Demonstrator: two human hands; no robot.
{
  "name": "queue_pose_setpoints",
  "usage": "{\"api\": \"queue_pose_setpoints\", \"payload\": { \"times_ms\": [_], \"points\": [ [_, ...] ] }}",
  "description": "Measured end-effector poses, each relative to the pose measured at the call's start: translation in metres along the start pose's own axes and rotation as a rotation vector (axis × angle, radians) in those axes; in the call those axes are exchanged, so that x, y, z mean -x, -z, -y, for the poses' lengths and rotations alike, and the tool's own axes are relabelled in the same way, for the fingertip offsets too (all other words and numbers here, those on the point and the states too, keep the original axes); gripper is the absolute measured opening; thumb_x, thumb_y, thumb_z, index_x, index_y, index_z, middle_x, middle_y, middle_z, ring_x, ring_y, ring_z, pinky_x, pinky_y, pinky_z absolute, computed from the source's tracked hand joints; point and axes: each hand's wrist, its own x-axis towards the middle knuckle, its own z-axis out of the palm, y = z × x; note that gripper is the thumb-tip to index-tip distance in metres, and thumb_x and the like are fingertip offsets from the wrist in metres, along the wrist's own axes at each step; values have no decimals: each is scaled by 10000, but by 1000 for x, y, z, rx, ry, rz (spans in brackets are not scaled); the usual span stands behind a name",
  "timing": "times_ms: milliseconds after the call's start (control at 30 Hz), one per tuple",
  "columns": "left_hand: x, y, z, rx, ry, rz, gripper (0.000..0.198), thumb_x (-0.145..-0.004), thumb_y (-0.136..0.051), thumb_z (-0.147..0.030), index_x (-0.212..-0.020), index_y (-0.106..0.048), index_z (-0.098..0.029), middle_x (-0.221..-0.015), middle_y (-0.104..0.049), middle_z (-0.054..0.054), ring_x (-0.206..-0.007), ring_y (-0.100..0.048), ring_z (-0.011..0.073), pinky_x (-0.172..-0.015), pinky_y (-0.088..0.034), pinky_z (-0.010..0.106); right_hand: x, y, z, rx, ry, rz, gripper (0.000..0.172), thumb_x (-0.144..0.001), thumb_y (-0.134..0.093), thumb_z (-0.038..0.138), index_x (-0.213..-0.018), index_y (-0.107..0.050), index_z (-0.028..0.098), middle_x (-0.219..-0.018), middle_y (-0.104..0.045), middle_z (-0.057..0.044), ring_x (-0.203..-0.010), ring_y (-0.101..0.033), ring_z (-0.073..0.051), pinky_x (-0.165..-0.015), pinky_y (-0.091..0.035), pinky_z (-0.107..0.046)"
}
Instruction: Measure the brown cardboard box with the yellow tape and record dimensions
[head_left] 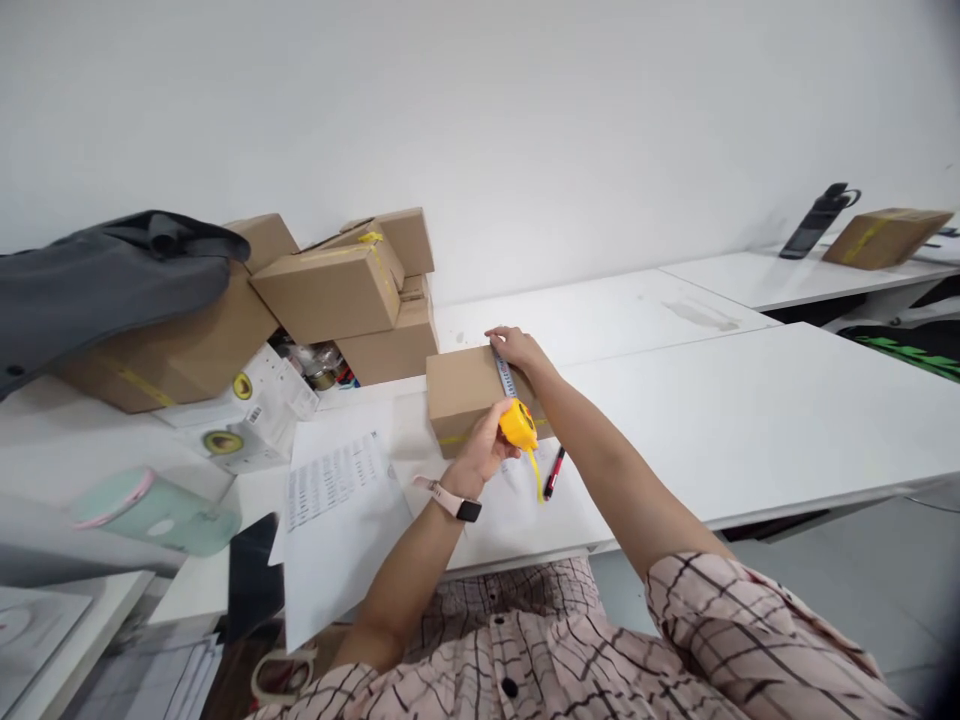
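Note:
A closed cardboard box (461,385) sits on the white table in front of me. My left hand (484,448) is wrapped round a yellow tape measure (518,424) at the box's near edge. The pale blade (505,376) lies across the box top, away from me. At the far edge, my right hand (516,347) has its fingers on the blade's end, pressing or pinching it. A yellow strap hangs from the tape measure. A red and black pen (554,474) lies on paper just right of the strap.
Printed sheets (337,520) lie left of the box. Stacked cardboard boxes (330,290), a dark bag (112,290) and a green container (157,512) are on the left. A black bottle (816,225) and another taped box (885,238) stand at the far right.

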Motion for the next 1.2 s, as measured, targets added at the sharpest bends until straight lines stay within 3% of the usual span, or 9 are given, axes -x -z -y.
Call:
{"api": "queue_pose_setpoints", "payload": {
  "times_ms": [167,400,533,667,767,900,1000,1067,1200],
  "points": [
    [8,-2,17,-25,-23,28,537,-709,-791,-618,-955,-646,-164,-776,-696,58,-609,-704,181,-397,-414,209,3,2,1,39,-25,48,367,-944,-519,296,-1194,-785,257,-1296,-760,-66,-1205,-676,-286,-1098,-438,-388],
    [7,-9,18,-55,-33,-5,534,-713,-789,-639,-952,-645,-184,-777,-682,36,-623,-696,172,-402,-425,211,-9,-9,-2,46,-63,41,333,-946,-558,320,-1162,-800,241,-1280,-765,-80,-1230,-666,-312,-1129,-404,-408],
    [18,-10,12,-120,-88,-23,540,-694,-794,-648,-926,-632,-189,-760,-651,28,-605,-666,162,-408,-426,217,-17,-4,-10,-222,-24,3,386,-959,-575,468,-1209,-751,233,-1357,-724,-75,-1267,-633,-278,-1149,-393,-383],
    [64,19,10,-248,-325,-47,550,-713,-832,-576,-1094,-626,-237,-942,-698,43,-722,-671,170,-516,-522,245,5,22,-42,-628,-5,-228,612,-998,-399,637,-1402,-591,220,-1426,-664,-108,-1233,-637,-216,-1057,-468,-339],
    [93,59,15,-336,-489,-243,643,-727,-855,-509,-1262,-562,-306,-1089,-707,45,-881,-691,196,-690,-595,285,53,35,-79,-580,-128,-423,687,-976,-368,707,-1297,-642,164,-1205,-738,-149,-1049,-678,-227,-992,-491,-358],
    [88,100,18,-357,-477,-436,572,-727,-809,-528,-1181,-571,-273,-1045,-678,35,-833,-689,190,-619,-585,276,114,25,-106,-433,-246,-327,771,-968,-308,763,-1372,-610,180,-1025,-749,-115,-880,-672,-238,-939,-502,-407],
    [69,110,8,-333,-407,-392,512,-726,-765,-552,-1082,-594,-226,-958,-666,31,-723,-667,164,-508,-524,242,130,15,-94,-409,-173,-231,779,-970,-328,761,-1491,-526,218,-1235,-706,-132,-989,-668,-257,-964,-499,-418],
    [58,110,-7,-317,-429,-354,488,-738,-756,-548,-1062,-605,-216,-930,-671,30,-703,-661,150,-488,-500,222,125,17,-78,-335,-74,-227,722,-978,-365,733,-1466,-568,241,-1303,-667,-129,-1087,-639,-269,-1009,-479,-420],
    [41,109,-48,-270,-537,-312,475,-720,-793,-556,-990,-603,-214,-852,-673,17,-651,-653,132,-459,-475,197,101,35,-49,-112,16,-297,554,-1002,-426,644,-1229,-724,236,-1087,-660,-112,-1050,-616,-267,-996,-476,-423]
  ]
}}
